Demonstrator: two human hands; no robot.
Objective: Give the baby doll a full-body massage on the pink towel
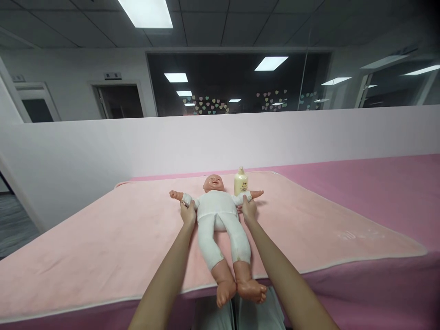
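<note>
A baby doll (pixel 216 208) with a white cloth body lies on its back, head away from me and feet over the near edge of a pink towel (pixel 137 238). Its arms stretch out to both sides. My left hand (pixel 188 212) is closed round the doll's arm on the left, below its forearm. On the other side, my right hand (pixel 249 209) grips the doll's arm on the right. Some of my fingers are hidden under or behind the arms. A pale yellow bottle (pixel 241 182) stands upright just behind the doll's arm on the right.
Under the towel is a pink surface (pixel 378 183), reaching far to the right. A low white wall (pixel 220 142) runs along its back edge, with dark windows above. My legs show below the near edge.
</note>
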